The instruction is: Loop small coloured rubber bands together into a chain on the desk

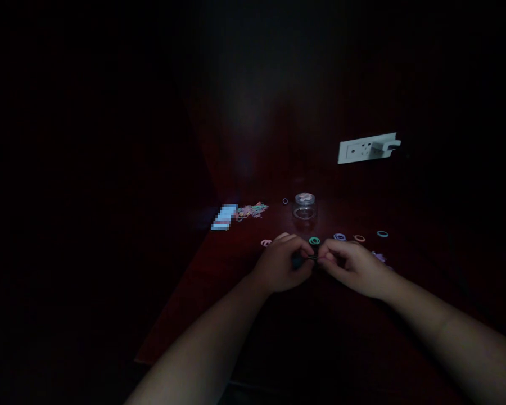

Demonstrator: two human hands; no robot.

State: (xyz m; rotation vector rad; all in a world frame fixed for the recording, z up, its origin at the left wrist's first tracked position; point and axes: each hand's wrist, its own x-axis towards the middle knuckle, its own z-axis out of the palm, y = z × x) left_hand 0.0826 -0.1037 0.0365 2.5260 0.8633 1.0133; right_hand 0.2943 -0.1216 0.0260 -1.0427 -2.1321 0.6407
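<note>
Holds a thin dark band (314, 257), detail too dim to confirm, between the pinched fingertips of the left hand (284, 263) and right hand (356, 265), over the table (215, 275). Angles both forearms (213, 337) inward. Shows green rings (314, 241) just beyond the grip, a clear jar (305, 211) farther back.

Dim room, a dark red table against the wall

I face a dark reddish table (202, 281) whose left edge slants away from me, toward a wall (295, 140) of similar deep red with a soft, faint glow on its upper middle. To the right on that wall sits a pale, slightly tilted socket panel (356, 151) with a white plug (382, 147) in it. Both sides of my view fall into near-black, too dark to make out.
</note>
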